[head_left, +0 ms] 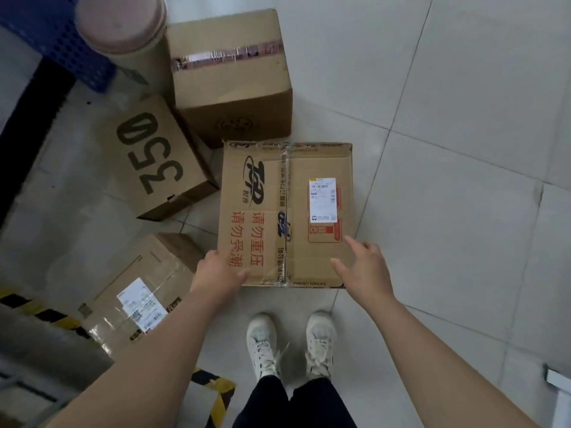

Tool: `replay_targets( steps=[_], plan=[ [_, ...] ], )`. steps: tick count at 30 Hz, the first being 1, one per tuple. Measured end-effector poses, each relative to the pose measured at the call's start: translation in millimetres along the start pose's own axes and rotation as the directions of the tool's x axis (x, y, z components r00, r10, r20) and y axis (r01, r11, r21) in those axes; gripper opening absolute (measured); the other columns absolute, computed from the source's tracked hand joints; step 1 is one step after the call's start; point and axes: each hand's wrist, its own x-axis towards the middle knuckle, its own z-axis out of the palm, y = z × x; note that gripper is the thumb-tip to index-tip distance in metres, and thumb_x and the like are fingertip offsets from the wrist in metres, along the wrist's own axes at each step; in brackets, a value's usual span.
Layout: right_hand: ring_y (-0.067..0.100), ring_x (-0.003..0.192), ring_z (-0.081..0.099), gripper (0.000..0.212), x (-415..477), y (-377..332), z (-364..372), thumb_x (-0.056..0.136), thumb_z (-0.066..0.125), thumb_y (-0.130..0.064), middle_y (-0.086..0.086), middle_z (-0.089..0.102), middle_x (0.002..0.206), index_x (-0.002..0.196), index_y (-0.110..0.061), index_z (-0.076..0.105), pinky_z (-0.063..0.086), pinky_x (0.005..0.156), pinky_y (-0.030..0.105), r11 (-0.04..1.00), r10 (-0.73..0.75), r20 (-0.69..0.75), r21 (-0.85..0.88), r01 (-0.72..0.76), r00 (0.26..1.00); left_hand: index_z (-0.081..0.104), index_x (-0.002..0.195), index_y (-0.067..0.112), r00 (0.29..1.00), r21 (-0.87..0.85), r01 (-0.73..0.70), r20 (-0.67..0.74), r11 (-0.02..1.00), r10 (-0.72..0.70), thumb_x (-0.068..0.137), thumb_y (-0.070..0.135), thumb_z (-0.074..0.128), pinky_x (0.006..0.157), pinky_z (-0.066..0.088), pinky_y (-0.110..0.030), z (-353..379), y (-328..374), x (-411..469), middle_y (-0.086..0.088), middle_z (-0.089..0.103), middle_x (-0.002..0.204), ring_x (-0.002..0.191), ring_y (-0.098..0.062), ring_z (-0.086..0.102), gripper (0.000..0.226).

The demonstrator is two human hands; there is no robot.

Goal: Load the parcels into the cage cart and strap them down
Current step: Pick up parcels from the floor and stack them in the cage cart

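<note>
Cardboard parcel with red printing and a white label lies flat on the tiled floor, straight ahead of the person's shoes. Its long axis runs away from the person. Both hands are open and empty — the left hand touches its near left corner, while the right hand hovers at its near right corner, fingers spread. Neither yet grips.

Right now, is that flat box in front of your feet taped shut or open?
Shut. The flat box has both top flaps closed, with clear tape along the centre seam. The shipping label sits flat on top.
</note>
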Motion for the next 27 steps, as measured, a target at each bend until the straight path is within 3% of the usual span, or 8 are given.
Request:
replay_targets(
  steps=[5,10,13,16,20,27],
  plan=[
    [0.034,0.143,0.021,0.081,65.0,45.4,69.4,0.079,0.068,-0.055,0.016,0.015,0.156,0.147,-0.039,0.027,0.027,0.115,0.048,0.998,0.052,0.063,0.014,-0.053,0.997,0.014,0.152,0.034,0.996,0.167,0.088,-0.048,0.982,-0.081,0.081,0.056,0.066,0.114,0.024,-0.048,58.9,-13.2,72.7,-0.016,0.011,0.156,0.141,-0.036,0.017,0.091],
    [0.036,0.146,0.009,0.098,108.9,76.6,115.0,0.073,0.070,-0.062,0.019,0.004,0.158,0.149,-0.048,0.010,0.017,0.118,0.049,0.992,0.124,0.063,-0.042,-0.122,0.990,-0.011,0.148,0.048,0.987,0.068,0.157,0.002,0.985,-0.158,0.071,0.065,0.070,0.117,0.019,-0.052,97.3,-30.5,128.9,-0.020,-0.007,0.158,0.145,-0.040,0.008,0.113],
    [0.037,0.143,0.017,0.106,127.3,86.7,130.7,0.071,0.075,-0.055,0.021,0.007,0.156,0.144,-0.057,-0.002,0.023,0.116,0.048,0.990,0.128,0.059,0.056,-0.132,0.990,-0.025,0.139,0.056,0.989,-0.013,0.150,0.006,0.989,-0.150,0.066,0.060,0.078,0.114,0.025,-0.057,107.4,-37.7,148.1,-0.019,-0.007,0.157,0.143,-0.043,0.012,0.126],
    [0.036,0.136,0.031,0.112,136.6,88.7,137.4,0.068,0.080,-0.050,0.018,0.019,0.148,0.141,-0.061,-0.005,0.033,0.111,0.047,0.986,0.134,0.012,0.101,-0.135,0.991,-0.026,0.137,0.059,0.989,-0.063,0.139,-0.043,0.988,-0.142,0.061,0.054,0.084,0.109,0.033,-0.056,112.0,-39.3,154.5,-0.017,0.002,0.154,0.139,-0.043,0.020,0.133],
    [0.033,0.124,0.043,0.113,137.8,82.7,126.0,0.063,0.082,-0.050,0.013,0.033,0.134,0.142,-0.060,0.002,0.041,0.104,0.044,0.983,0.154,-0.051,0.109,-0.147,0.987,-0.021,0.140,0.058,0.988,-0.112,0.126,-0.077,0.986,-0.135,0.060,0.051,0.086,0.106,0.036,-0.055,108.9,-32.2,145.4,-0.016,0.013,0.147,0.134,-0.042,0.027,0.134],
    [0.031,0.125,0.043,0.102,113.4,58.6,63.0,0.061,0.080,-0.053,0.013,0.036,0.135,0.145,-0.050,0.023,0.037,0.107,0.045,0.984,0.147,-0.122,0.120,-0.132,0.982,-0.013,0.141,0.059,0.987,-0.176,0.092,-0.117,0.980,-0.114,0.055,0.057,0.085,0.111,0.030,-0.053,63.7,-7.3,103.7,-0.016,0.019,0.141,0.130,-0.041,0.030,0.131]
  ],
)
